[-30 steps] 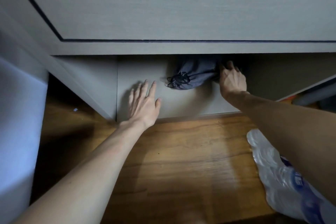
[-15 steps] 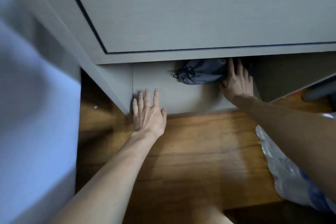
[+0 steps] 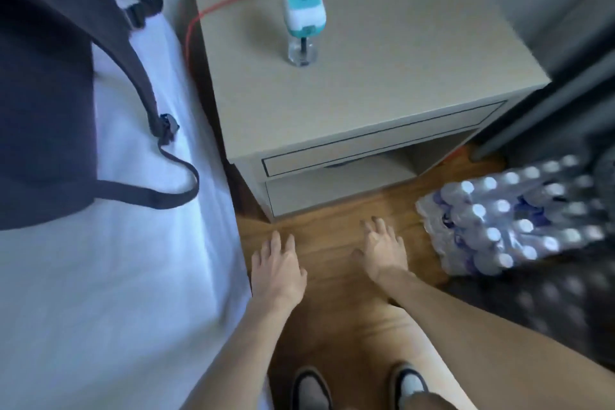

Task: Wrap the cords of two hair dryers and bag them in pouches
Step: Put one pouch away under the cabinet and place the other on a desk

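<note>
A dark sliver of the grey pouch (image 3: 337, 165) peeks from the open shelf under the drawer of the beige wooden nightstand (image 3: 366, 83). Both hands hang over the wooden floor (image 3: 336, 220), left hand (image 3: 278, 271) and right hand (image 3: 386, 255) empty, fingers loosely spread. A shrink-wrapped pack of water bottles (image 3: 512, 220) sits right, a white bed (image 3: 109, 276) left.

bedroom | bed (image 3: 100, 276), nightstand (image 3: 349, 103) (wood floor (image 3: 332, 236))
</note>
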`<state>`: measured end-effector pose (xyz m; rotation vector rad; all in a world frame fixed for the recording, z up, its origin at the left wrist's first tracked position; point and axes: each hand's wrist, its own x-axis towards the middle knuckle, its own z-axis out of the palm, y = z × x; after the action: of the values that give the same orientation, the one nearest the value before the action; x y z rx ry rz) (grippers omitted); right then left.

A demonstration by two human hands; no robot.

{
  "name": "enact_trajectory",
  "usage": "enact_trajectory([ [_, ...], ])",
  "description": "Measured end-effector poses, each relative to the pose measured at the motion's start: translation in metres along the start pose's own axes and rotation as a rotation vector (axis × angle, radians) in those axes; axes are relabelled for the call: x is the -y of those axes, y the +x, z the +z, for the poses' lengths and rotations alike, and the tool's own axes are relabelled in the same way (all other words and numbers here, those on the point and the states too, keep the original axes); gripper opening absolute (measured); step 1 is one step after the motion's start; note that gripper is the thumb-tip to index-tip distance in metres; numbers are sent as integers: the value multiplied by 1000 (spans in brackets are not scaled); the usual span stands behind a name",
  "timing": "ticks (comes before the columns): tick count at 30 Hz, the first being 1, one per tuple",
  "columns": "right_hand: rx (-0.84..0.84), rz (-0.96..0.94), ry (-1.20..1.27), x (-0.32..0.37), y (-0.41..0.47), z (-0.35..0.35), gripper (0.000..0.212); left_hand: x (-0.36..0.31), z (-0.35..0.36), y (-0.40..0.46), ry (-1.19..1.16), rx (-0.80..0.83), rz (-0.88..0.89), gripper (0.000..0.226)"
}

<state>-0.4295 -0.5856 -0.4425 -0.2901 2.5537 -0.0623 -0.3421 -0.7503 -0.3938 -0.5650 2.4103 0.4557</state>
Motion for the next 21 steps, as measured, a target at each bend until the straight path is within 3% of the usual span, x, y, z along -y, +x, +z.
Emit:
enact_trajectory([
  [6, -52, 24, 181, 20, -139, -128, 65, -17, -91, -115, 83, 50, 53, 60],
  [12, -169, 92, 354, 1, -276, -261, 59, -87, -190, -216, 89, -10, 239, 41],
  [16, -209, 140, 461, -19, -372, -312, 58, -129, -233, -287, 73, -21, 306, 39],
  [21, -235, 261, 495, -70, -474, -329, 47, -179, -253, -366, 238, 13, 360, 40],
])
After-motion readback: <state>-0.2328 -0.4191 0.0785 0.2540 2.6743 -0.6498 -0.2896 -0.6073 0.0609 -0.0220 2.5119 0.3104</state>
